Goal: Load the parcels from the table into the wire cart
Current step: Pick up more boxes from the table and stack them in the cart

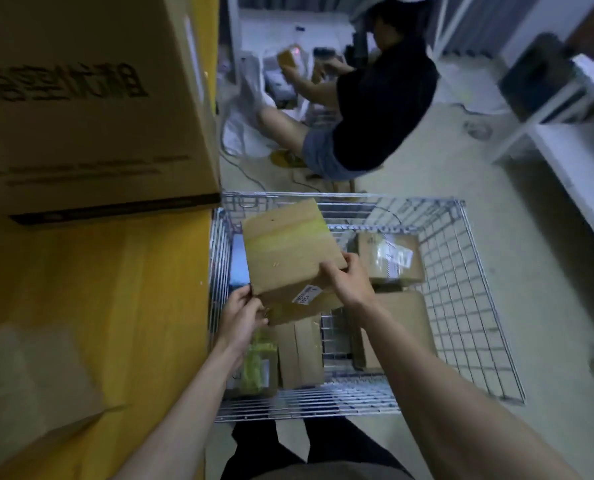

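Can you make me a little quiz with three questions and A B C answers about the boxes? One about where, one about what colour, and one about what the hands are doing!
1. Where is the cardboard box that is being held?
A. Above the wire cart
B. On the floor
C. On a shelf

2. What colour is the table?
A. Blue
B. Yellow
C. Red

3. What are the hands doing?
A. Both hang free
B. One waves
C. Both hold the box

Answers:
1 A, the box hangs over the cart's open top, with other parcels lying below it.
2 B, the table top beside the cart is yellow.
3 C, the left hand grips the box's near left corner and the right hand grips its right edge.
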